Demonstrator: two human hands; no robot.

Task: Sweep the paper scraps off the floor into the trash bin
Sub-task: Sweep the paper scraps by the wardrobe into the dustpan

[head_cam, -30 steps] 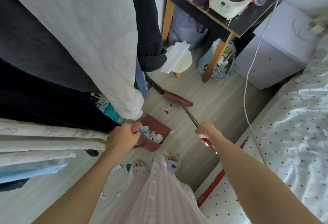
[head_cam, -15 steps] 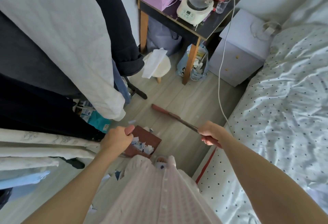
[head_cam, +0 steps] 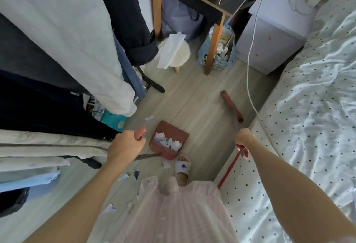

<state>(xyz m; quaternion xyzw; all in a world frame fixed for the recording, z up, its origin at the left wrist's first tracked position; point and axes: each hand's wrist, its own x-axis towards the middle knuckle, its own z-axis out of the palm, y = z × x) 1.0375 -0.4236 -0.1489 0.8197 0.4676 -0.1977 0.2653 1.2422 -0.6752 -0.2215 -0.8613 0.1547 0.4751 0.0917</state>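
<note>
I'm seeing loose paper scraps (head_cam: 123, 177) lying by my slippered foot (head_cam: 183, 165), behind the dustpan (head_cam: 169, 139), so stepping could scatter them. My left hand (head_cam: 125, 145) is gripping the dustpan handle (head_cam: 140, 133); tilting could be spilling the collected scraps (head_cam: 166, 142). My right hand (head_cam: 243, 138) is gripping the broom handle (head_cam: 243, 151), the broom head (head_cam: 232, 106) swinging near the white cable (head_cam: 250, 81). The blue bag (head_cam: 221, 54) beyond may be the bin
</note>
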